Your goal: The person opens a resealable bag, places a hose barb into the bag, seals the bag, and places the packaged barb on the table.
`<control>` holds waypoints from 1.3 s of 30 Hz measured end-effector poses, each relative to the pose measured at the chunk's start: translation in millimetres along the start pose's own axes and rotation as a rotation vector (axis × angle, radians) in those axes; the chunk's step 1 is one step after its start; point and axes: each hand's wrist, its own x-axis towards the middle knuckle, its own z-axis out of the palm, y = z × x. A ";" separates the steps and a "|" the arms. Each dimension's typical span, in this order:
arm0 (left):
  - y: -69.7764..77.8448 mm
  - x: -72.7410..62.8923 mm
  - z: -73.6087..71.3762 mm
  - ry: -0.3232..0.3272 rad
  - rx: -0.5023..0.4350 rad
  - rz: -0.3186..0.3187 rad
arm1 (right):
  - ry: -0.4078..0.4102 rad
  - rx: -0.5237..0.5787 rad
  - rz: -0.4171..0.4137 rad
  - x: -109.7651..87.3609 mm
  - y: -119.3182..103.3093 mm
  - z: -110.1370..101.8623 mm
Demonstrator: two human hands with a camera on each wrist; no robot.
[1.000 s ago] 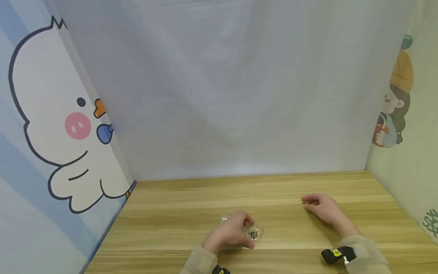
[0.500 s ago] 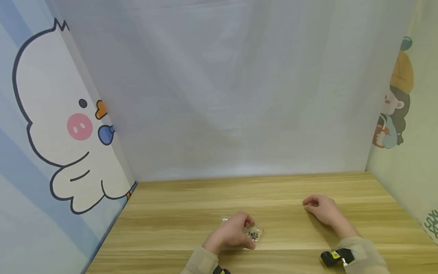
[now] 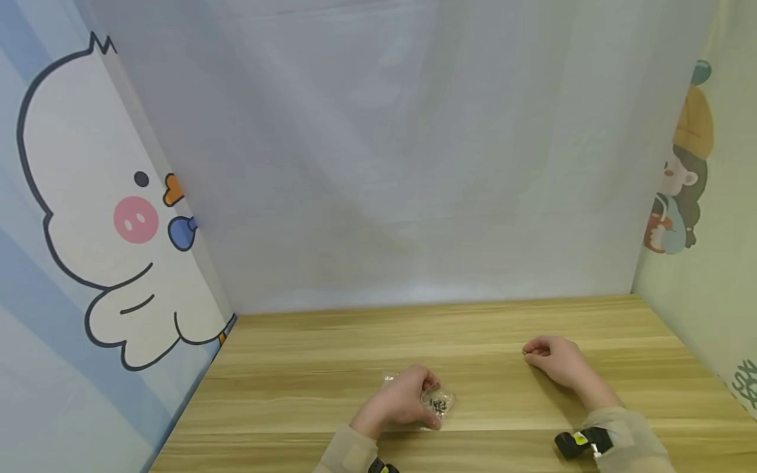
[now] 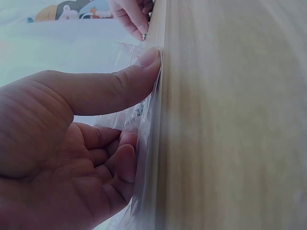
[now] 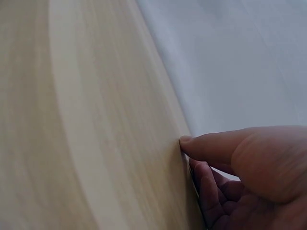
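Note:
A small clear plastic bag (image 3: 447, 399) with several small metal screws (image 3: 438, 406) in it lies on the wooden table. My left hand (image 3: 402, 396) grips this bag, thumb at the near side and fingers at the far side. The left wrist view shows the thumb (image 4: 122, 86) pressing the clear film beside the curled fingers. Further right and back, my right hand (image 3: 560, 363) pinches a tiny metal screw (image 4: 144, 36) between thumb and fingertips, low over the table. The right wrist view has the right hand (image 5: 259, 167) with its thumb tip close to the wood, the screw hidden.
The wooden table (image 3: 296, 368) runs back to a pale grey curtain (image 3: 384, 164). A printed duck panel (image 3: 89, 164) stands along the left side, and a pale green printed panel (image 3: 710, 295) along the right. Each wrist carries a camera, the right one black (image 3: 570, 445).
Between one second and half a second ago my right hand shifted slightly nearer with the screw; since then it has stayed put. My left hand stays on the bag.

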 end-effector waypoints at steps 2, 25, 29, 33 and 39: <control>0.0 -0.2 0.2 -0.003 -0.003 -0.002 | -0.005 0.001 0.003 -0.7 -0.7 -0.2; -2.5 -0.8 2.2 -0.001 -0.011 0.002 | -0.018 0.002 -0.014 -3.7 2.3 1.7; -2.2 -1.2 1.8 -0.002 -0.007 0.001 | -0.023 0.002 -0.014 -3.4 2.3 1.9; -1.9 -0.7 1.9 0.000 -0.003 -0.002 | -0.023 0.005 -0.011 -3.1 -0.1 0.3; -1.3 -0.4 0.7 0.004 0.008 0.002 | -0.023 -0.008 -0.019 -2.5 -5.1 -1.9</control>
